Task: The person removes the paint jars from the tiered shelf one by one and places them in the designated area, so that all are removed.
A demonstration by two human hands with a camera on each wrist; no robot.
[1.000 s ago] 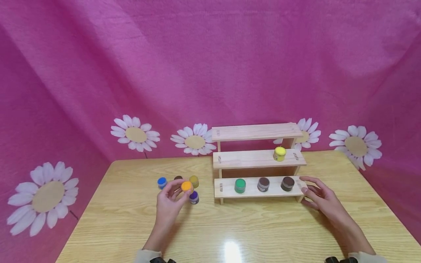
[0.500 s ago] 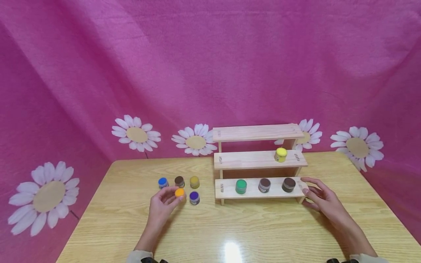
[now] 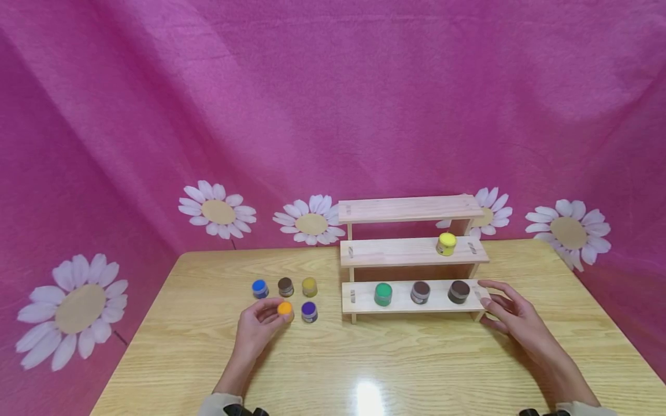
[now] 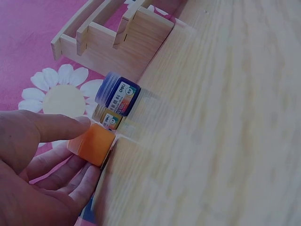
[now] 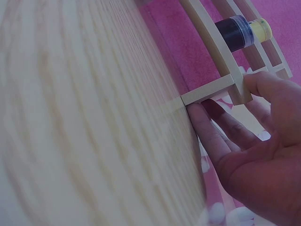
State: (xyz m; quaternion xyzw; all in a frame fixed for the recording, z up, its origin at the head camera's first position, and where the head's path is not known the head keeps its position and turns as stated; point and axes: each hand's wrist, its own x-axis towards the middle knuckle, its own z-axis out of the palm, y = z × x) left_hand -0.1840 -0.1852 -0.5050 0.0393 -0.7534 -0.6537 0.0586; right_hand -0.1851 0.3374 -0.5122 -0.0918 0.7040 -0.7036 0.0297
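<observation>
Left hand (image 3: 256, 328) low over the table (image 3: 364, 364), fingers and thumb curled round a small orange-lidded jar (image 3: 284, 308); the left wrist view shows the thumb lying on the lid's top edge and three fingers cupped beneath. Right hand (image 3: 512, 318) at the near right end of the wooden stepped rack (image 3: 411, 252), fingers straight and loosely spread, tips touching the end of the bottom step and its foot, holding nothing.

Orange jar: round, flat bright lid, body almost wholly covered by the hand; in the left wrist view it sits at table level, whether fully resting on the wood cannot be told. It is left of the rack, just beside the purple-lidded jar (image 3: 309, 311). Behind these, in a row: blue jar (image 3: 259, 288), brown jar (image 3: 285, 286), ochre jar (image 3: 309, 286).

Rack, bottom step, left to right: green jar (image 3: 383, 294), brown-lidded jar (image 3: 420, 292), dark brown jar (image 3: 459, 292). Middle step: yellow jar (image 3: 446, 244) near the right end. Pink cloth backdrop (image 3: 333, 104) printed with white daisies.

Hard to read: jar labels too small from the head camera; the left wrist view shows a printed label on the purple jar, text unclear. Right wrist view is blurred across the tabletop and shows only one dark jar and the yellow one past the rack's end. Both forearms cut off at the frame's lower edge.
</observation>
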